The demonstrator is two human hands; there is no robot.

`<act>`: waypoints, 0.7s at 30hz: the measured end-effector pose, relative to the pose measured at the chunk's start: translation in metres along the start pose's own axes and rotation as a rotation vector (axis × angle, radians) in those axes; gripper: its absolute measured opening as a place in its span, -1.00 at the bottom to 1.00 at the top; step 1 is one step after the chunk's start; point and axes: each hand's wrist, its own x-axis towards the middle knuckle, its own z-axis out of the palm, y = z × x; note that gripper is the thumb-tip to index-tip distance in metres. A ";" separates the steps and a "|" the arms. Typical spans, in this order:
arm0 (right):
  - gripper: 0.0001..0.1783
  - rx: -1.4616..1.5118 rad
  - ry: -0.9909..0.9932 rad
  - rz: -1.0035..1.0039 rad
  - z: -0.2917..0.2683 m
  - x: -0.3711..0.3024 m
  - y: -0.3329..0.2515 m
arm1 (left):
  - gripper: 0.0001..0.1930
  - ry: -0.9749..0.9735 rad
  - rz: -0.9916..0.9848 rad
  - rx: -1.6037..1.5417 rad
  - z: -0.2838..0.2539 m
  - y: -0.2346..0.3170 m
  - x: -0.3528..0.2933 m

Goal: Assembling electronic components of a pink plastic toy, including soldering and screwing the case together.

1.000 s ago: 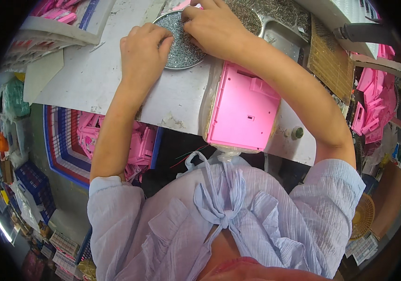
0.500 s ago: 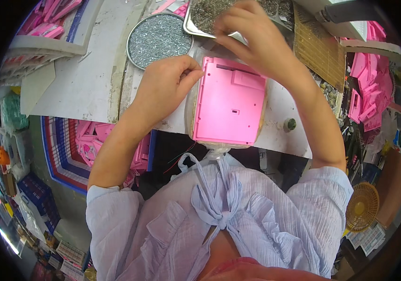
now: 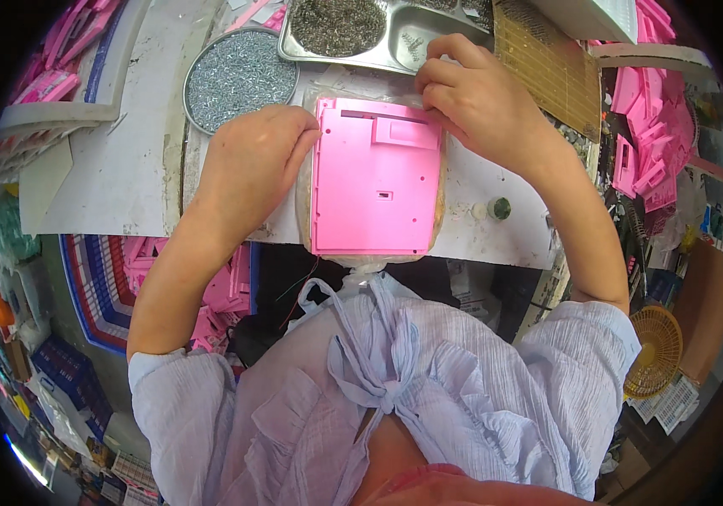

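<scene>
A flat pink plastic panel (image 3: 378, 190) with a slot and small holes lies on a padded bag wrapped in clear plastic (image 3: 364, 263). At the panel's upper left edge, my left hand (image 3: 252, 160) has its thumb and fingertips pressed together; anything between them is hidden. By the upper right corner, my right hand (image 3: 475, 101) is closed, fingers curled, and what it pinches cannot be made out. Beyond the panel stands a metal compartment tray (image 3: 353, 61) with small coiled metal parts in it. A round dish (image 3: 189, 91) of small silvery pins sits to its left.
Below the table at left stands a red, white and blue basket (image 3: 96, 291) with pink parts. More pink parts (image 3: 648, 126) are heaped at far right. A brown ridged board (image 3: 547, 67) lies right of the tray. A small green round object (image 3: 499, 207) rests on the tabletop.
My right hand has come down from over the metal tray to the panel's upper right corner. My left hand stays by the upper left edge. The whole view has shifted.
</scene>
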 end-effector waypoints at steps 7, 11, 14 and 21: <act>-0.85 0.096 -0.147 0.052 -0.009 0.001 0.008 | -0.89 -0.038 0.052 0.071 -0.003 -0.002 0.002; -0.84 0.300 0.016 0.185 0.003 -0.027 0.010 | -0.88 -0.071 0.094 0.119 -0.002 -0.003 0.007; -0.83 0.494 0.136 0.339 0.006 -0.048 -0.006 | -0.87 -0.119 0.140 0.173 -0.007 0.000 0.012; -0.81 0.498 0.220 0.396 0.011 -0.064 -0.050 | -0.87 -0.327 0.259 0.396 -0.017 0.007 0.036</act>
